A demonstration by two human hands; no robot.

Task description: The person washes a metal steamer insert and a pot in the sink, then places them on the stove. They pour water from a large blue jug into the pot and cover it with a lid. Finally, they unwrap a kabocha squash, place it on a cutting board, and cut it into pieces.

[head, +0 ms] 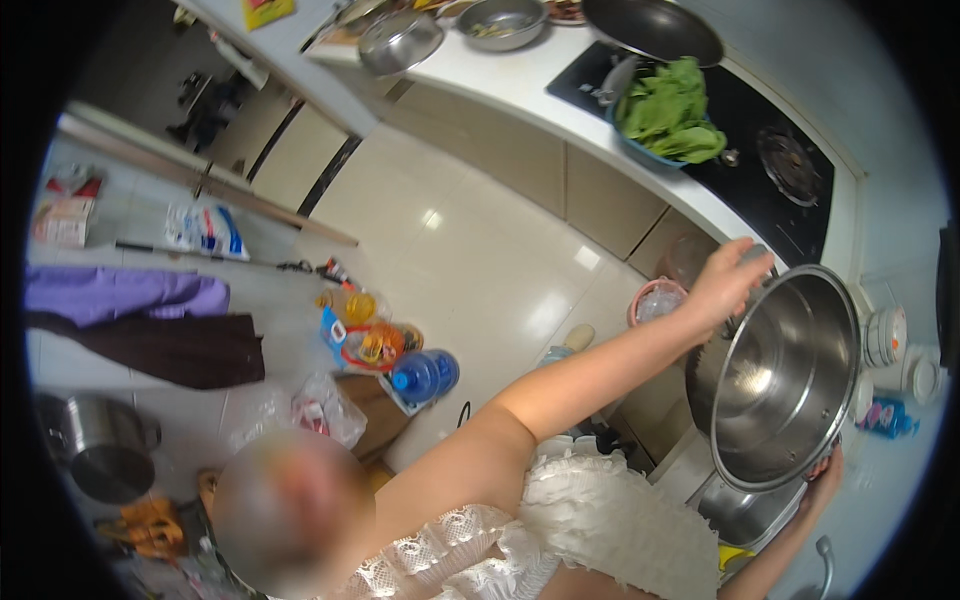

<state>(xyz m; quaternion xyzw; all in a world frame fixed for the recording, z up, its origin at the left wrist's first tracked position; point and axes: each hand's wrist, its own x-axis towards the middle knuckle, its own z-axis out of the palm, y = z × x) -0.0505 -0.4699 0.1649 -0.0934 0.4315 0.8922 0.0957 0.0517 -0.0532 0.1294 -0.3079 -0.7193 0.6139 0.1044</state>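
Note:
A large stainless steel pot (787,375) is tilted, with its mouth and shiny inner wall turned towards me. My left hand (727,281) grips its side handle near the counter edge by the stove. On the opposite side, my right hand (823,474) holds the pot low near its rim; the fingers are partly hidden behind it. Under the pot's lower edge is a metal sink basin (750,514), partly covered by the pot. A faucet (825,555) rises beside my right forearm.
Leafy greens (671,112) fill a blue basin on the black gas stove (795,217), near a wok (652,30). Metal bowls (502,26) stand further along the counter. A pink bin (654,300), a blue water jug (426,375) and oil bottles (352,306) stand on the floor.

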